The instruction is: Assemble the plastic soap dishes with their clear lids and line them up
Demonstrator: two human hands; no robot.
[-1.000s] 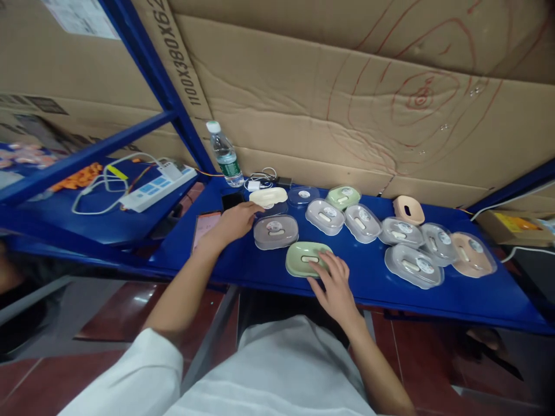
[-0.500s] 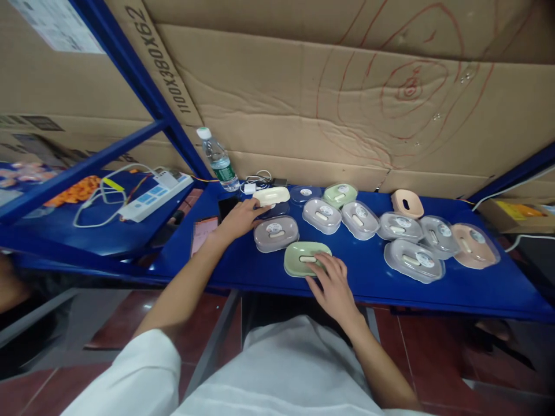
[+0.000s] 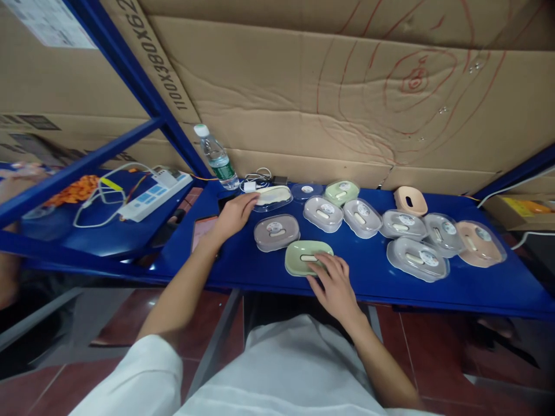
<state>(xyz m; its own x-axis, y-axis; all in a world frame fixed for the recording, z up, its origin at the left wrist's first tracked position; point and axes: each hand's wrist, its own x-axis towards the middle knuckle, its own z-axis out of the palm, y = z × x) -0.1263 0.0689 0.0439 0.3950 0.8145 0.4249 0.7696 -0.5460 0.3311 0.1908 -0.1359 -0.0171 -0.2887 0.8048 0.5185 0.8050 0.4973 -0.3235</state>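
The green box (image 3: 297,266) lies on the bench (image 3: 347,248), right in front of the person. Its long way runs from side to side. The right hand (image 3: 336,289) is nearer to it and touches its right end, with the fingers bent and a bit spread. The left hand (image 3: 234,218) is up and to the left, with its fingers at the left end of the cream tray (image 3: 274,195). I cannot tell if they pinch it. The gray box (image 3: 265,236) sits between the tray and the green box.
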